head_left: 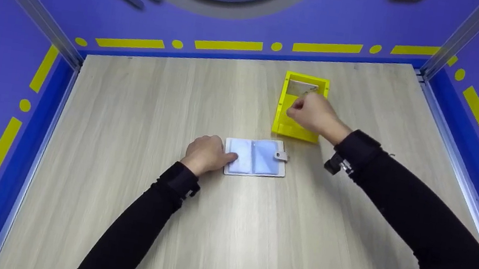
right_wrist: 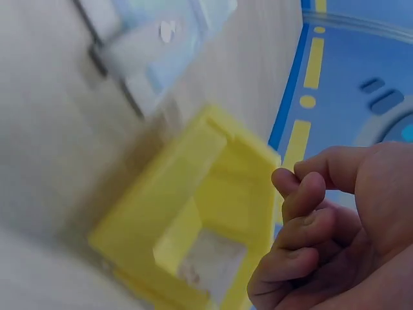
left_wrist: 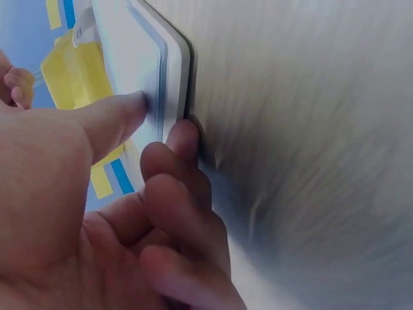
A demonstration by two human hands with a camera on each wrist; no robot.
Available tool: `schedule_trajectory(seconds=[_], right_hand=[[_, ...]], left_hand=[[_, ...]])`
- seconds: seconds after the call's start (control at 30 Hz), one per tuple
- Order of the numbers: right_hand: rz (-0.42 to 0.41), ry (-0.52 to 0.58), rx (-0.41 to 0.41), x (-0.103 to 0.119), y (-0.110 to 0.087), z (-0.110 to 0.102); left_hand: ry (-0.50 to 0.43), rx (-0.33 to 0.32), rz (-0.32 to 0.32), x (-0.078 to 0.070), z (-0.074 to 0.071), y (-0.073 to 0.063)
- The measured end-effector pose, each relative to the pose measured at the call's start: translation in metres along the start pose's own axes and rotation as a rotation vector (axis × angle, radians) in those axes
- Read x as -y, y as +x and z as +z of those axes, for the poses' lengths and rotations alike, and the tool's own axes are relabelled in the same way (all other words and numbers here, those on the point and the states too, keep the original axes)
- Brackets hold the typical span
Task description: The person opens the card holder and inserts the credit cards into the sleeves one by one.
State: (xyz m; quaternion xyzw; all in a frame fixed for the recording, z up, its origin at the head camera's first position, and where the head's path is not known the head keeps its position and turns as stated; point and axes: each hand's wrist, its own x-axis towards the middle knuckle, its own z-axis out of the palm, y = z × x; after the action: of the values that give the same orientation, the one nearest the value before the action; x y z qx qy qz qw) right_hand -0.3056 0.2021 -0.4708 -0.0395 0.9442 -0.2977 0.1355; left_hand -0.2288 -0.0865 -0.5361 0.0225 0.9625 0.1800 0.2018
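A small card holder (head_left: 243, 156) with pale blue-white clear sleeves lies open on the table, its snap strap (head_left: 281, 156) at the right edge. My left hand (head_left: 207, 154) grips its left edge. The left wrist view shows the thumb (left_wrist: 122, 119) pressing on the sleeve and fingertips (left_wrist: 184, 139) at the cover's edge. Over a yellow open-topped box (head_left: 277, 116) hovers my right hand (head_left: 315, 112), fingers curled and thumb against the index finger, with nothing visible between them. Inside the box's far end is a pale printed card (head_left: 300, 87), partly covered by the hand in the head view.
The wood-grain table (head_left: 145, 107) is bounded by blue-purple panels (head_left: 217, 28) with yellow marks at the back and both sides. Metal rails (head_left: 454, 174) run along the side edges. The box stands just beyond the card holder's right half.
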Motion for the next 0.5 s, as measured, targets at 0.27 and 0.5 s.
schedule_trajectory(seconds=[0.27,0.5], right_hand=[[0.122,-0.152,-0.058,-0.013,0.027,-0.035],[0.11,-0.252,-0.148,-0.027,0.056,-0.045]], left_hand=[[-0.031,0.008,0.009,0.0,-0.001,0.0],[-0.071,-0.011,0.02,0.002,0.001,0.002]])
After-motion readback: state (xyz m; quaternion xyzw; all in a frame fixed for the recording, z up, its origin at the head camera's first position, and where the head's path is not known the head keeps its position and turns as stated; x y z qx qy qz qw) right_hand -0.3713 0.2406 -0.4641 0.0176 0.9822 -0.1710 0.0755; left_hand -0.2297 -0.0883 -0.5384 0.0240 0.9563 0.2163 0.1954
